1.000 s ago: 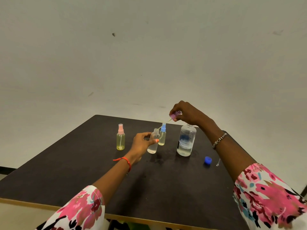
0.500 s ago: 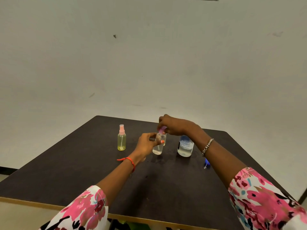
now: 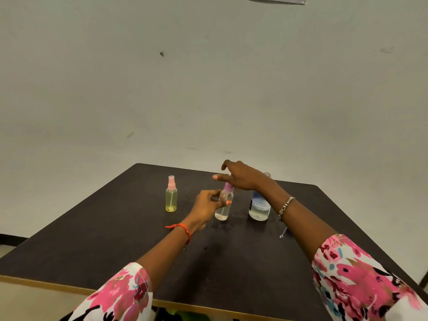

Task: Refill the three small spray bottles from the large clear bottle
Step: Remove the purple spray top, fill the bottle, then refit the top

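Gripping the clear spray bottle (image 3: pixel 222 210) round its body, the left hand (image 3: pixel 206 205) holds it upright on the worktop (image 3: pixel 115 239), thumb across the near face. The right hand (image 3: pixel 243 178) hovers just above the bottle with fingers spread and relaxed, holding nothing. One second ago this hand held the purple spray head (image 3: pixel 228 187) in the air, with its dip tube clear of the neck. Half a second ago it pinched the head down onto the neck. The head now sits on the bottle, directly below the right palm and apart from the fingers, and the dip tube runs down inside the body. The left hand has kept its grip throughout. Count of items in view: two small spray bottles, one large clear bottle (image 3: pixel 259 208) and two hands. The second small bottle, the yellow spray bottle (image 3: pixel 171 198) with a pink head, stands upright to the left of the left hand, apart from it. The large clear bottle stands upright to the right of the left hand, below the right wrist, with its open neck showing behind that wrist and a low level of liquid inside. The blue-headed small bottle seen one second ago is hidden behind the right hand.
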`<state>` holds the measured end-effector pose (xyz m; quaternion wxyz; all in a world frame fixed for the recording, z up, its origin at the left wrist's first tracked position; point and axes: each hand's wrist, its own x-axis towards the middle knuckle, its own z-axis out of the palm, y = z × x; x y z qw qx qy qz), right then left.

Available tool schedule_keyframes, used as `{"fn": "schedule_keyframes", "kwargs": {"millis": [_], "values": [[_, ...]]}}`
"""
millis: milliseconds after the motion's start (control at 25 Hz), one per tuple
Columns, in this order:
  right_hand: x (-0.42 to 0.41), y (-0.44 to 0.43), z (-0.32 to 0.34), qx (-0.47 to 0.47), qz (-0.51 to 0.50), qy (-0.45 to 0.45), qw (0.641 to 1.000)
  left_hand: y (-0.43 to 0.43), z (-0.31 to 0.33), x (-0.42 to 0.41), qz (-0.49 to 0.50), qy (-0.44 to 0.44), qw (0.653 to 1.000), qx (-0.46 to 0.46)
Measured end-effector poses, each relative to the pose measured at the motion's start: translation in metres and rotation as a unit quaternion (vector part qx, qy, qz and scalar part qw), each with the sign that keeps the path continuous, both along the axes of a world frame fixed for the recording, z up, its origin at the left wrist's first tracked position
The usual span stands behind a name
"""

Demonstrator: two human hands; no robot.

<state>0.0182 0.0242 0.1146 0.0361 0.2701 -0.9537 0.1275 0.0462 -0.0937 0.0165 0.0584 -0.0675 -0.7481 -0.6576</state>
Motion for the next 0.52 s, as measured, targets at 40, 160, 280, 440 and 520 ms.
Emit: {"fn": "schedule_keyframes", "kwargs": {"millis": [40,160,280,440,520], "values": [[0.000,0.001,0.002,-0.037,-0.009,-0.021,0.999,0.000,0.000,0.000,0.001,-0.001,1.000,0.000],[-0.001,0.008,0.008,-0.059,0.016,-0.055,0.997,-0.002,0.000,-0.003,0.012,-0.008,1.000,-0.002],[-0.006,0.014,0.006,-0.074,0.074,-0.065,0.992,-0.003,0.002,-0.004,0.013,-0.007,1.000,0.004],[-0.012,0.010,-0.008,-0.138,0.031,-0.008,0.990,-0.003,0.001,-0.002,0.012,-0.005,1.000,0.014],[-0.011,0.009,-0.013,-0.176,0.002,-0.021,0.984,-0.003,0.001,-0.002,0.007,-0.008,1.000,0.012]]}}
